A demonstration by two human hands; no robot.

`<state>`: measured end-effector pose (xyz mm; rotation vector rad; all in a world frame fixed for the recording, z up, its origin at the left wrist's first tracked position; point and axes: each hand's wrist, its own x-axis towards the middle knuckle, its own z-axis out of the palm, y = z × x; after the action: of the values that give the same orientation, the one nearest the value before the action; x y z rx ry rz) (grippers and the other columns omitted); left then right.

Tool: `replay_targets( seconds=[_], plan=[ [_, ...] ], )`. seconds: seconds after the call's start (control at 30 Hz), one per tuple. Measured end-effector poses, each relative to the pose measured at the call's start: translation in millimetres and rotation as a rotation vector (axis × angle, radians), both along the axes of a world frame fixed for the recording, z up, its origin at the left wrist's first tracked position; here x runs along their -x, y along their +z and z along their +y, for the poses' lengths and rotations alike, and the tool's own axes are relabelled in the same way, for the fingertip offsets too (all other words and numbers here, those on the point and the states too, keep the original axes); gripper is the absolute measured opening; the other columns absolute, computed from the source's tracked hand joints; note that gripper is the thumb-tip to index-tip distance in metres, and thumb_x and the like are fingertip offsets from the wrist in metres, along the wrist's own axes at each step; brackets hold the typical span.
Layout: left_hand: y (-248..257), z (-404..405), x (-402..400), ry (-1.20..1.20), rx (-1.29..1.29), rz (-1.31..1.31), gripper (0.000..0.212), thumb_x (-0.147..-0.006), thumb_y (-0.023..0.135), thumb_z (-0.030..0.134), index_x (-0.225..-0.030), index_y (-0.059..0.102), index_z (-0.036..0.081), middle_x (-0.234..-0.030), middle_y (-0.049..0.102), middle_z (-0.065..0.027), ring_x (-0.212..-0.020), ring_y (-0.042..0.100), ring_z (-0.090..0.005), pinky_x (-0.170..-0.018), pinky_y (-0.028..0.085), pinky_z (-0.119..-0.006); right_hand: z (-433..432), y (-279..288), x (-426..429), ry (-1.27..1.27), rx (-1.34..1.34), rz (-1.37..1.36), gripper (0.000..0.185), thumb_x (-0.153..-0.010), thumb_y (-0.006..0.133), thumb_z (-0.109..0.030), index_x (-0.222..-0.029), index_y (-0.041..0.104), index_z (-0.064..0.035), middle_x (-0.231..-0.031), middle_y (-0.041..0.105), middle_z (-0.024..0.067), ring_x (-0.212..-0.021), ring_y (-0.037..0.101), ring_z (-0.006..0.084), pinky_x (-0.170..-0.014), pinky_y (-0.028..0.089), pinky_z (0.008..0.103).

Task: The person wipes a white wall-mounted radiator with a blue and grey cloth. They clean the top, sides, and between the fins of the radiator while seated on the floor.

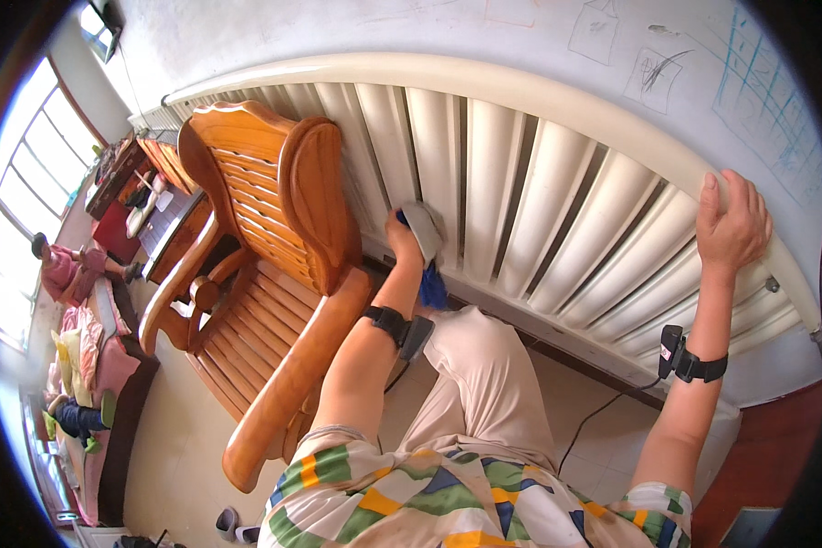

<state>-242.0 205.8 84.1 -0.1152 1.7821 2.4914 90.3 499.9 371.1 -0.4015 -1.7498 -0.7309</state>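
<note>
A long cream-white radiator (493,185) with tubular columns and a rounded top rail runs along the wall in front of me. My left hand (403,236) is low against its columns, closed on a grey and blue cloth (425,236); a blue end of the cloth hangs below the hand. On the top rail, at the right, rests my right hand (736,222), palm down, thumb apart from the fingers, with nothing seen in it. Black straps with small devices are worn on both arms.
A slatted wooden armchair (301,294) stands close by my left arm, against the radiator. Black cables (599,414) hang by my body. Farther left are a table (171,229), a bed (120,404) bearing clothes, and a seated person (72,270). Slippers (227,522) lie on the floor.
</note>
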Motion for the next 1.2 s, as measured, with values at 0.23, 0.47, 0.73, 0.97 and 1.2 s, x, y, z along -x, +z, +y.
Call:
replay_targets(
  seconds=[0.23, 0.47, 0.73, 0.97, 1.2],
  plan=[
    [195.5, -3.3, -25.6, 0.142, 0.042, 1.049, 0.061, -0.076, 0.077, 0.000, -0.128, 0.047, 0.012, -0.125, 0.045, -0.0114, -0.119, 0.048, -0.0261, -0.106, 0.042, -0.040, 1.6, -1.0, -1.5, 0.003, 0.027, 0.007, 0.035, -0.095, 0.059, -0.047, -0.099, 0.070, -0.0139, -0.092, 0.070, 0.0035, -0.086, 0.065, 0.0269, -0.074, 0.048, 0.0395],
    [148.7, 17.3, -38.7, 0.285, 0.662, 1.445, 0.052, -0.057, 0.056, -0.009, -0.106, 0.062, 0.007, -0.113, 0.047, -0.0209, -0.109, 0.045, -0.0454, -0.099, 0.036, -0.053, -0.9, 4.7, -10.2, 0.016, 0.009, -0.011, 0.033, -0.095, 0.060, -0.045, -0.099, 0.070, -0.0136, -0.093, 0.070, 0.0037, -0.085, 0.065, 0.0281, -0.073, 0.048, 0.0405],
    [23.7, -12.6, -46.6, 0.059, 0.748, 1.058, 0.050, -0.061, 0.052, -0.017, -0.108, 0.059, 0.002, -0.112, 0.049, -0.0229, -0.106, 0.046, -0.0483, -0.095, 0.041, -0.050, -5.3, 0.9, -1.4, 0.001, -0.012, 0.034, 0.032, -0.094, 0.060, -0.045, -0.097, 0.069, -0.0138, -0.091, 0.070, 0.0035, -0.084, 0.065, 0.0276, -0.072, 0.048, 0.0400],
    [120.0, 2.4, -48.3, 0.104, 0.537, 1.186, 0.051, -0.060, 0.052, -0.017, -0.105, 0.064, 0.003, -0.111, 0.053, -0.0210, -0.108, 0.049, -0.0437, -0.094, 0.043, -0.048, 0.1, -0.2, -2.8, 0.010, 0.010, 0.014, 0.033, -0.094, 0.060, -0.046, -0.098, 0.070, -0.0143, -0.092, 0.070, 0.0032, -0.086, 0.066, 0.0265, -0.073, 0.048, 0.0388],
    [195.8, 3.5, -45.7, 0.269, 0.689, 1.406, 0.060, -0.060, 0.059, -0.014, -0.116, 0.065, 0.008, -0.118, 0.053, -0.0181, -0.111, 0.050, -0.0436, -0.096, 0.043, -0.049, -2.9, 2.6, -7.1, -0.007, 0.014, 0.000, 0.032, -0.095, 0.061, -0.044, -0.099, 0.070, -0.0137, -0.093, 0.071, 0.0031, -0.087, 0.066, 0.0267, -0.074, 0.048, 0.0393]
  ],
)
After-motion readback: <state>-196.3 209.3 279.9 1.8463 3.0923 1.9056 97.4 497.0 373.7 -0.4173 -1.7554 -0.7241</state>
